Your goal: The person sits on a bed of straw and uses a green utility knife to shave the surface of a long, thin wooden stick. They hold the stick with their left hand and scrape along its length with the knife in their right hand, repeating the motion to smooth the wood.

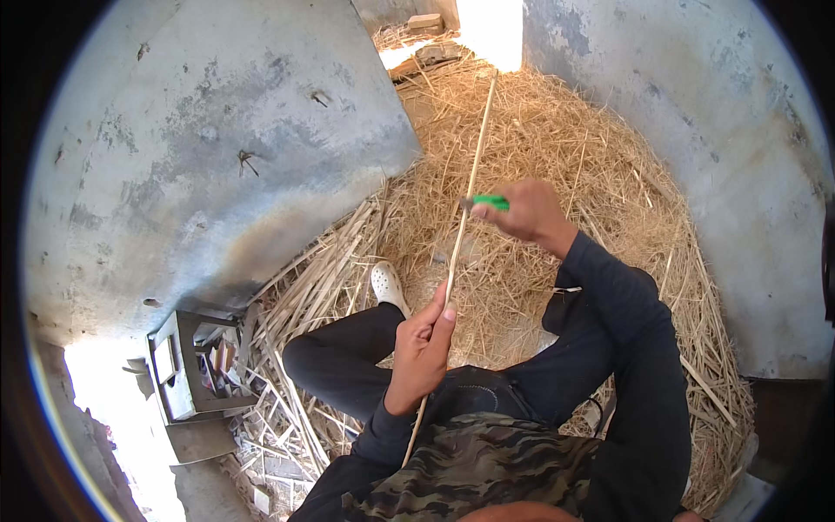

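A long, thin pale strip, like split bamboo or cane (474, 165), runs from beside my waist up toward the bright doorway. My left hand (424, 344) is closed round it in front of my lap, thumb on top. Farther up, my right hand (528, 213) grips a small tool with a green handle (494, 202). Its short dark end, perhaps a blade, meets the strip; the exact kind is hard to make out. The right hand is slightly blurred.
Loose straw-like shavings (609, 183) cover the floor around my crossed legs. Split strips (317, 278) lie heaped at left, near a battered open box (204, 365) with odds and ends. Worn grey walls (217, 157) stand on both sides. Bricks (424, 22) lie by the doorway.
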`<state>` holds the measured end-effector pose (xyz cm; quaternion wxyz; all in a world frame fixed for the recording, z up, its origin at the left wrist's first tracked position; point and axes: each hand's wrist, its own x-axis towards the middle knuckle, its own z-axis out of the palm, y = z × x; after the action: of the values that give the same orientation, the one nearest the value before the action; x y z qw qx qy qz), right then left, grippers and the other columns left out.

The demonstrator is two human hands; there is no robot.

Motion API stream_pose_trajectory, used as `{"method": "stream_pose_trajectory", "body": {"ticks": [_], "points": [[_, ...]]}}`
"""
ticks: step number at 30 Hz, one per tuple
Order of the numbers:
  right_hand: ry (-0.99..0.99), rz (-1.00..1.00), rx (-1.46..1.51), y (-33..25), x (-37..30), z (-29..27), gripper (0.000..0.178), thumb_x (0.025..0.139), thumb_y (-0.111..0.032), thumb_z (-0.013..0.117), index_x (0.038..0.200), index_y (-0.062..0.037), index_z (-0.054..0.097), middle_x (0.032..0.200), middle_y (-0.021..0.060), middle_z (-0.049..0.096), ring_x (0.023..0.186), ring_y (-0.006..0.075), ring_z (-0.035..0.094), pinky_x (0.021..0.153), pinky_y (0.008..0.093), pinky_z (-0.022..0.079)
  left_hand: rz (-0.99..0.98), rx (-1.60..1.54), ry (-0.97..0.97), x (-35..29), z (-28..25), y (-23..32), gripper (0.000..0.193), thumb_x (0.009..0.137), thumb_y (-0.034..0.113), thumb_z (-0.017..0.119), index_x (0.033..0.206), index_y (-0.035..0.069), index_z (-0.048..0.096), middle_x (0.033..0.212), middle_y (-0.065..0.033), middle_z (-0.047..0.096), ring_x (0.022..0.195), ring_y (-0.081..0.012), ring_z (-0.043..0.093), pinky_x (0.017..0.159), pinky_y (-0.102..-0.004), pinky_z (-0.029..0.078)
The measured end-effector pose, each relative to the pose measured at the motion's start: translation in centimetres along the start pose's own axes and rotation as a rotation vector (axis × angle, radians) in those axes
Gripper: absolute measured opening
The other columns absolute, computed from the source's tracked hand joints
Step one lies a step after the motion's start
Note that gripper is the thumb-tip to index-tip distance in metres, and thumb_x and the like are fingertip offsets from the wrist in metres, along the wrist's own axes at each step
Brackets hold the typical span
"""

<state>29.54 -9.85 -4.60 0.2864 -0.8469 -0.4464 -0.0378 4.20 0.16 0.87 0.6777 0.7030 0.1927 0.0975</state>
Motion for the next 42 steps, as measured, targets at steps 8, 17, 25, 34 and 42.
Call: {"method": "stream_pose_trajectory", "body": {"ticks": [8,17,25,34,42], "points": [[0.036,-0.153,-0.013,-1.7,-1.4,1.6,0.076,0.076,-0.083,0.042,0.053,-0.013,0.057,0.042,0.0045,0.044,0.037,0.0203,0.046,0.038,0.0378,0.035,0.073,0.142,0.033,-1.1,-0.4,-0.5,0.043,0.098,0.011,0.05,0.137,-0.004,0.042,0.071,0.0075,0.039,0.063,-0.0013,0.032,0.054,-0.0177,0.029],[0.236,-0.072,-0.093,3.3,1.9,-1.1,0.077,0.079,-0.083,0.038,0.051,-0.0129,0.052,0.04,-0.001,0.039,0.036,0.0141,0.042,0.035,0.0327,0.031,0.13,0.189,-0.03,-3.6,-0.1,-0.2,0.043,0.097,0.01,0.051,0.137,-0.004,0.042,0.067,0.0072,0.038,0.061,-0.0016,0.031,0.052,-0.018,0.028],[0.262,0.21,-0.172,8.9,3.2,-3.5,0.075,0.084,-0.079,0.032,0.052,-0.0141,0.05,0.043,-0.0023,0.033,0.037,0.0124,0.033,0.036,0.0298,0.025,0.106,0.233,-0.13,-6.8,-0.6,-0.6,0.042,0.096,0.008,0.053,0.135,-0.004,0.045,0.063,0.004,0.041,0.06,-0.0017,0.035,0.052,-0.0185,0.032],[0.289,0.136,-0.458,14.7,3.1,-3.7,0.071,0.08,-0.08,0.041,0.054,-0.0144,0.05,0.046,-0.0018,0.042,0.039,0.0135,0.042,0.037,0.0319,0.031,0.032,0.228,-0.134,-8.0,-1.8,-1.5,0.038,0.094,0.006,0.054,0.131,-0.003,0.05,0.058,0.0009,0.037,0.056,-0.0017,0.034,0.05,-0.0193,0.031],[0.218,-0.12,-0.484,19.2,2.5,-0.9,0.075,0.072,-0.087,0.041,0.055,-0.0147,0.05,0.047,-0.0007,0.046,0.041,0.0159,0.048,0.041,0.0327,0.038,-0.034,0.31,-0.146,-8.2,-2.6,-3.5,0.038,0.093,0.005,0.054,0.13,-0.003,0.05,0.059,-0.0054,0.039,0.059,-0.0019,0.037,0.052,-0.0198,0.035]]}}
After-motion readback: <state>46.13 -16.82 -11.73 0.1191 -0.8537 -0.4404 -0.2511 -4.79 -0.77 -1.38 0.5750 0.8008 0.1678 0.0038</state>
